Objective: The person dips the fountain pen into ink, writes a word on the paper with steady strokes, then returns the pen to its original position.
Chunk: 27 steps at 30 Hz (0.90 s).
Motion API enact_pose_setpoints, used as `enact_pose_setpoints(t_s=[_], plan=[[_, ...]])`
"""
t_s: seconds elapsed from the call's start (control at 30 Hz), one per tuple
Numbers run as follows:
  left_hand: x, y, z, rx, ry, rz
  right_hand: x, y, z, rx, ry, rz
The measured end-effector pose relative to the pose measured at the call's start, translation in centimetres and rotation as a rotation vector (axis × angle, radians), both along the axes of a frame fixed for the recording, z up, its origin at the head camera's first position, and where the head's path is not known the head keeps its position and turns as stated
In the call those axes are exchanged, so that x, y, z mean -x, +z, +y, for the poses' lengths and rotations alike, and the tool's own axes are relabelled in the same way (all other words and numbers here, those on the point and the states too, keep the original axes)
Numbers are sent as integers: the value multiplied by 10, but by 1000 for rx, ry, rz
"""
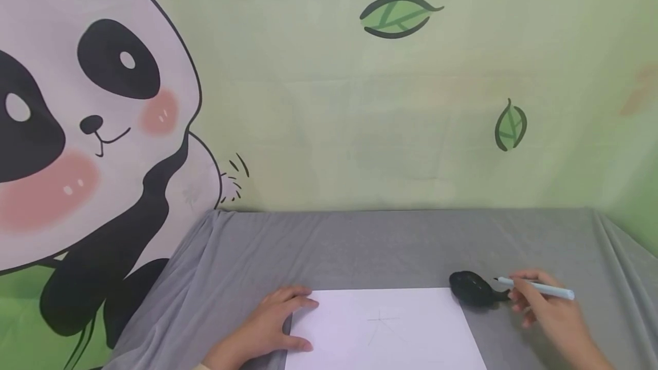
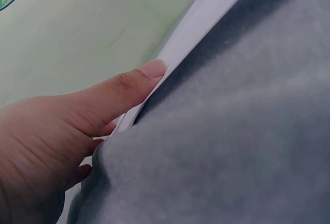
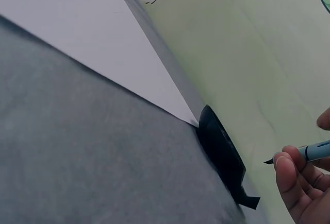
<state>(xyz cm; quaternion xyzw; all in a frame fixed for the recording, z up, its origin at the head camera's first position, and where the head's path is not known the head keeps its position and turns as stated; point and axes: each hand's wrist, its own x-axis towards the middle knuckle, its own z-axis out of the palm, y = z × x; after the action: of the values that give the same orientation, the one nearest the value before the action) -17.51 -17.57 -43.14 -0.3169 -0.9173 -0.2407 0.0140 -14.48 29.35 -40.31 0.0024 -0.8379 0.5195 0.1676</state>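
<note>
A sheet of white paper (image 1: 339,324) bears thin faint strokes: a cross with slanting lines under it. My left hand (image 1: 272,321) rests at the paper's left edge, thumb and fingers spread over it; the left wrist view shows the thumb (image 2: 124,90) on the rim. Off to the right, my right hand (image 1: 552,313) pinches a light blue pen (image 1: 547,288), its dark pointed tip facing left and clear of the paper. Beside that hand, a glossy black rounded object with a narrow tail (image 1: 473,289) sits at the paper's far right corner.
Grey cloth (image 1: 334,250) covers the table, with folds down its left side. Behind the table hangs a pale green backdrop (image 1: 319,130) printed with leaves and a large panda (image 1: 128,176) at left.
</note>
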Motion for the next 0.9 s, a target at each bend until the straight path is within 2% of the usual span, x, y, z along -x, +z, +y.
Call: enact_pose_setpoints(t_s=[0.2, 0.43, 0.77, 0.9], plan=[[0, 0, 0, -3, 2, -12, -5, -1, 6, 22, 24, -46], [0, 1, 0, -7, 4, -32, -7, -8, 11, 55, 54, -1], [0, 1, 0, -16, -14, -28, -10, -6, 6, 5, -60, -84], [0, 2, 0, -13, -11, -30, -11, -7, 4, -8, -79, -67]])
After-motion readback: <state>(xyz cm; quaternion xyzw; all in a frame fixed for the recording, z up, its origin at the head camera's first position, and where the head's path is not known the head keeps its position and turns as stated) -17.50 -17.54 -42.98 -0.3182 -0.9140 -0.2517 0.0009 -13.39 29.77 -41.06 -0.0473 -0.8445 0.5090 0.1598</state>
